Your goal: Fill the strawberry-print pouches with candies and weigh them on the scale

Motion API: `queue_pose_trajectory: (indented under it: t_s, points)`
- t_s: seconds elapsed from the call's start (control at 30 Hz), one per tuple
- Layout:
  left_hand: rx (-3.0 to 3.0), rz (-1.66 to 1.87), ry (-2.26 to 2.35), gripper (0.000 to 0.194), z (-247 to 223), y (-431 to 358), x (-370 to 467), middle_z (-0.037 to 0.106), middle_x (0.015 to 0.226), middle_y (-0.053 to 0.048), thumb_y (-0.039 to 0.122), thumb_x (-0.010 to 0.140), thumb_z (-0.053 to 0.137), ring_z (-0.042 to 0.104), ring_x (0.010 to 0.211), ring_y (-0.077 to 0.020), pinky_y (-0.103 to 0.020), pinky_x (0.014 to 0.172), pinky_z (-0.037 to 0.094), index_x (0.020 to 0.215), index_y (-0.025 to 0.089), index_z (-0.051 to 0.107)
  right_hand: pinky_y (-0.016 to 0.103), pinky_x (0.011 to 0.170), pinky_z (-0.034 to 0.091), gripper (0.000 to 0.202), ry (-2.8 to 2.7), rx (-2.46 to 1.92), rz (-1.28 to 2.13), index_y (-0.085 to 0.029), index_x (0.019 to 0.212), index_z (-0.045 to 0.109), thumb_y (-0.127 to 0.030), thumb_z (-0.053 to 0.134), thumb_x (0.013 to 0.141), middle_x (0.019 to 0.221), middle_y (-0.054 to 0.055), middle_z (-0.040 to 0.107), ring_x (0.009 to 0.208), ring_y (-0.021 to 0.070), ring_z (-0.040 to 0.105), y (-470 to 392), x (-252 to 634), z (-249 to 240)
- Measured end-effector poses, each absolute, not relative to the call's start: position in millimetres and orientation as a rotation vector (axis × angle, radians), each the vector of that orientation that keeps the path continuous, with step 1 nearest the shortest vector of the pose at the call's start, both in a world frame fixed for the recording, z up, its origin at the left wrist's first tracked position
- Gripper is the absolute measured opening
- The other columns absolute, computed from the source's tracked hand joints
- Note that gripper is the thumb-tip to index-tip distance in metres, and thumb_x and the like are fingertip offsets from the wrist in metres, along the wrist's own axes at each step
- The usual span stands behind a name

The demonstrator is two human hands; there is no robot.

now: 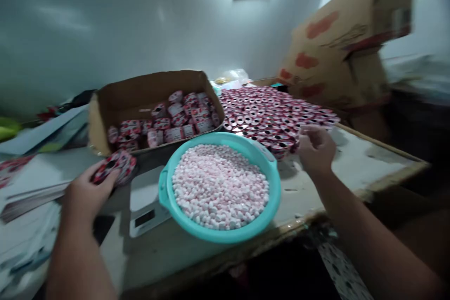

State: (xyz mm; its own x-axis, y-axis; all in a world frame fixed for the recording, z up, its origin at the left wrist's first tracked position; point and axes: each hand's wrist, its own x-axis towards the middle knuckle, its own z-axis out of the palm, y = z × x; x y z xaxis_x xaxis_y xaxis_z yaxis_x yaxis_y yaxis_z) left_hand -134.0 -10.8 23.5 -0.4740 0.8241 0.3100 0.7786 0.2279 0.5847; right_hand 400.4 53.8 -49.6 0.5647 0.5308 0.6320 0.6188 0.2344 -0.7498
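On the left, my left hand is closed around small red-and-white patterned containers with a dark oval on top; it looks like two side by side. They are above the table just in front of the cardboard box and beside a white digital scale. My right hand is at the right edge of a large group of standing containers. Its fingers are curled, and what they hold, if anything, is hidden. Between my hands stands a turquoise basin filled with small white and pale pink candies.
An open cardboard box behind the basin holds a loose pile of the same containers. Papers lie at the left. Large cardboard cartons are stacked at the back right. The table's worn front edge runs below the basin.
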Motion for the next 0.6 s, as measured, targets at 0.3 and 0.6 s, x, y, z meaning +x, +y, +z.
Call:
queue_pose_trajectory:
  t_s: [0.3, 0.6]
  points:
    - [1.849, 0.823, 1.994, 0.062, -2, 5, -118, 0.07, 0.123, -0.01, 0.052, 0.072, 0.069, 0.067, 0.111, -0.0312, -0.041, 0.1, 0.051, 0.126, 0.02, 0.068, 0.03, 0.055, 0.045, 0.03, -2.548, -1.275, 0.581, -0.019, 0.073, 0.072, -0.043, 0.058, 0.086, 0.054, 0.001, 0.063, 0.046, 0.0131, 0.052, 83, 202, 103]
    - [1.631, 1.303, 2.016, 0.067, -9, 5, -158, 0.068, 0.125, -0.013, 0.061, 0.084, 0.058, 0.066, 0.111, -0.0241, -0.036, 0.099, 0.051, 0.136, 0.018, 0.057, 0.028, 0.057, 0.043, 0.037, -2.932, -0.935, 0.436, -0.02, 0.108, 0.071, -0.031, 0.075, 0.073, 0.118, 0.009, 0.064, 0.072, 0.0168, 0.063, 83, 139, 31]
